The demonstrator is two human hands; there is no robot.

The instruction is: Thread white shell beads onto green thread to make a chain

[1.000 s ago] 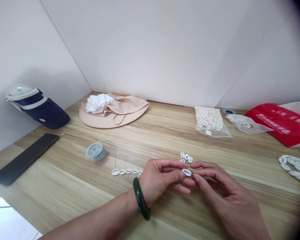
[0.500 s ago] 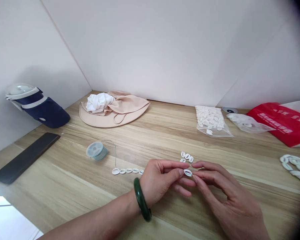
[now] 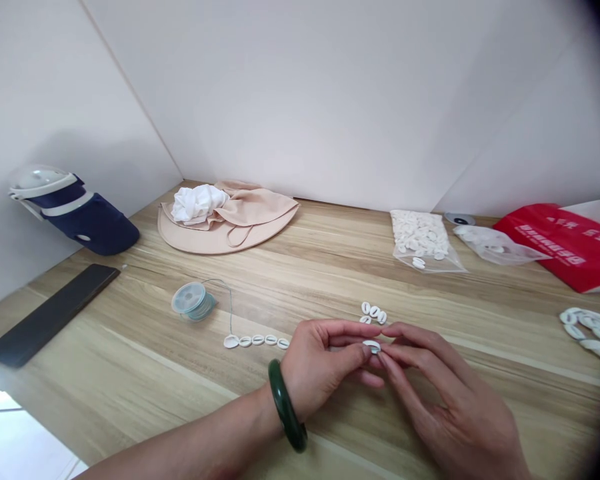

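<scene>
Between the fingertips of both hands is a white cowrie shell (image 3: 371,346), its slit partly covered. My left hand (image 3: 325,353), with a green bangle on the wrist, pinches the shell's left side with the thumb over it. From the right, the thumb and fingers of my right hand (image 3: 445,387) close on the other end. A row of strung cowrie shells (image 3: 258,340) runs left from under my left hand to a round white piece (image 3: 231,342). Pale blue cord leads from there to a spool (image 3: 194,301). Several loose shells (image 3: 374,312) lie just beyond my fingers.
A bag of shells (image 3: 420,235), a smaller clear bag (image 3: 500,245) and a red bag (image 3: 555,243) lie at the back right. Linked shells (image 3: 590,333) rest at the right edge. A beige hat (image 3: 260,210), navy bottle (image 3: 90,223) and dark strip (image 3: 55,313) are left.
The shell has shifted slightly left and tipped, showing less of its slit. My right fingers have moved left with it, closer to my left thumb.
</scene>
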